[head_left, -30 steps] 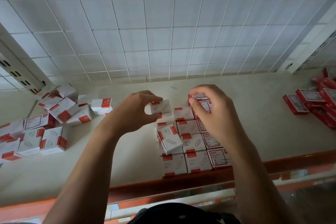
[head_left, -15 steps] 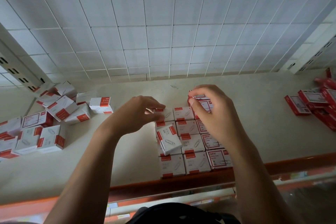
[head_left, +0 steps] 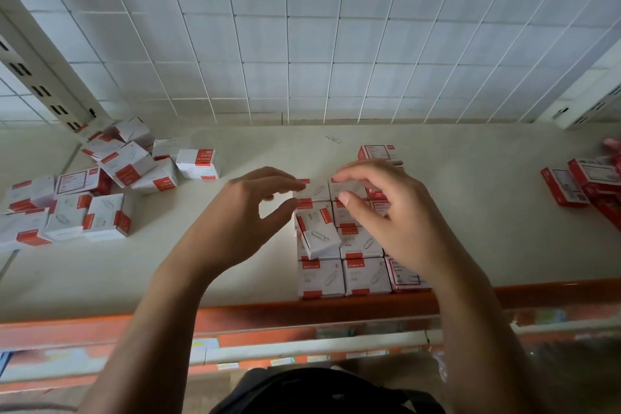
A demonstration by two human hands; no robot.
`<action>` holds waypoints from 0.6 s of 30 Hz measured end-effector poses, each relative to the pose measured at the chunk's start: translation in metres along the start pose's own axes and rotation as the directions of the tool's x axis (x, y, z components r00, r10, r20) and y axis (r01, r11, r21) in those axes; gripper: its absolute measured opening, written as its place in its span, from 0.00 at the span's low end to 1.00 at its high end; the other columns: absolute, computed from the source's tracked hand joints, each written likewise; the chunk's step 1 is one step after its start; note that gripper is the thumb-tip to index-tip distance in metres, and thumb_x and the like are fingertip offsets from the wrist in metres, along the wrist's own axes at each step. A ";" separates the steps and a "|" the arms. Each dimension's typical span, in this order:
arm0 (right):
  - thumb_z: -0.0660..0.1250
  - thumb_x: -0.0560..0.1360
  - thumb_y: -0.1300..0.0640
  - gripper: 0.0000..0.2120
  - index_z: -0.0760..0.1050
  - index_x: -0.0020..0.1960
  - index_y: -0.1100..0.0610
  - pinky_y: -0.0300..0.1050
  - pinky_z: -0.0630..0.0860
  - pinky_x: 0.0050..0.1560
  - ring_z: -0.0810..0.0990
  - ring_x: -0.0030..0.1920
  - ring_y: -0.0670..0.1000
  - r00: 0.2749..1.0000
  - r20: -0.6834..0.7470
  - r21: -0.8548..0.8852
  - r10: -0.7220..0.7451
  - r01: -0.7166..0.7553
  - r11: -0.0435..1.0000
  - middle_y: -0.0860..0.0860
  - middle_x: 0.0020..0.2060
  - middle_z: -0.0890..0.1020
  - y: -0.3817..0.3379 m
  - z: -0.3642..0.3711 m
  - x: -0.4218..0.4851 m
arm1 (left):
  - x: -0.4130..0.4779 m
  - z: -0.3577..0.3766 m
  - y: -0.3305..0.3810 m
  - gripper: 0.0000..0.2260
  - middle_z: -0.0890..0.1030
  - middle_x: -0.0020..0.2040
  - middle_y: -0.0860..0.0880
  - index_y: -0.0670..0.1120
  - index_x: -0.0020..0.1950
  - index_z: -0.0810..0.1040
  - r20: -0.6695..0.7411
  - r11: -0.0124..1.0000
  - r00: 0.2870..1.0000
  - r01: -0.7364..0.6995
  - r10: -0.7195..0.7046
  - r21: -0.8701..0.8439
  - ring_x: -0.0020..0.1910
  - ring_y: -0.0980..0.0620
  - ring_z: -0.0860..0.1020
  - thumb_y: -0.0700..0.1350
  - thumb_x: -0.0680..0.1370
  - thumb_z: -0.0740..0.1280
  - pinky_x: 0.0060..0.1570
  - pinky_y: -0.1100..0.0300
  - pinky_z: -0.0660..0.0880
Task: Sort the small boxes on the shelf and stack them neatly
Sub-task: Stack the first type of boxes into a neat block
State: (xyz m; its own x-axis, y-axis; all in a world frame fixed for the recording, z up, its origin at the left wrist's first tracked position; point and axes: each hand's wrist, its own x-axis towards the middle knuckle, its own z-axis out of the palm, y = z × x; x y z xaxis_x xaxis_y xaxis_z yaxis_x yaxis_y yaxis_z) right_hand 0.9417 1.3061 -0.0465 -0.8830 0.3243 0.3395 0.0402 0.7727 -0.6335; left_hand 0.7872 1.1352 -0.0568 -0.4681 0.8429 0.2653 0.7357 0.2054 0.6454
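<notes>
1. Now that the left hand (head_left: 245, 212) has let go, the small box (head_left: 314, 190) it carried sits at the back of the neat block (head_left: 361, 274) on the shelf (head_left: 100, 279).
2. It and the right hand (head_left: 386, 212) hover, fingers loosely curled, holding nothing.
3. A crooked box (head_left: 317, 235) and the loose pile (head_left: 100, 191) still need sorting.

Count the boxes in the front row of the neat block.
3: left box, middle box, right box partly behind the right forearm, which may hide more.

L hand (head_left: 248, 215) & R hand (head_left: 389, 218) side by side, forearms extended, fingers loosely curled, thumbs apart.
</notes>
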 end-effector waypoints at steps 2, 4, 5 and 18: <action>0.67 0.78 0.57 0.12 0.78 0.61 0.55 0.35 0.73 0.62 0.76 0.60 0.40 1.000 0.018 0.006 0.005 -0.005 1.000 0.44 0.58 0.80 -0.001 0.003 -0.003 | -0.011 0.001 0.005 0.13 0.80 0.56 0.56 0.49 0.61 0.81 -0.012 1.000 1.000 -0.007 0.007 -0.011 0.50 0.56 0.79 0.49 0.78 0.66 0.47 0.61 0.77; 0.67 0.78 0.57 0.12 0.78 0.61 0.56 0.36 0.73 0.62 0.77 0.60 0.41 1.000 0.024 0.017 0.003 -0.003 1.000 0.45 0.57 0.81 -0.002 0.006 -0.005 | -0.020 0.004 0.009 0.14 0.80 0.56 0.56 0.49 0.62 0.80 -0.002 0.999 1.000 -0.018 0.018 -0.030 0.50 0.55 0.79 0.51 0.77 0.66 0.47 0.59 0.78; 0.67 0.78 0.58 0.12 0.78 0.61 0.56 0.35 0.73 0.61 0.77 0.59 0.41 1.000 0.024 0.021 -0.003 0.003 1.000 0.45 0.57 0.81 -0.002 0.006 -0.006 | -0.022 0.006 0.011 0.15 0.80 0.57 0.56 0.49 0.62 0.80 0.008 0.999 1.000 -0.021 0.021 -0.042 0.50 0.54 0.79 0.51 0.77 0.66 0.47 0.58 0.78; 0.67 0.78 0.58 0.12 0.78 0.61 0.56 0.39 0.76 0.60 0.78 0.59 0.42 0.999 0.036 0.038 0.024 -0.026 0.999 0.46 0.57 0.81 -0.004 0.006 -0.014 | -0.030 0.011 0.009 0.23 0.77 0.53 0.55 0.49 0.67 0.76 0.088 0.997 0.995 -0.046 0.051 -0.060 0.46 0.54 0.77 0.53 0.73 0.71 0.42 0.59 0.78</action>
State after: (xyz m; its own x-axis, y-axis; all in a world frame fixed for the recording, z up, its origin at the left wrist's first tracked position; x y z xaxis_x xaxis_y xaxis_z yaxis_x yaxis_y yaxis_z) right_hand 0.9511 1.2953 -0.0536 -0.8982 0.3229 0.2983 0.0450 0.7425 -0.6683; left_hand 0.8133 1.1177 -0.0665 -0.3852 0.8928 0.2335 0.7258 0.1368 0.6742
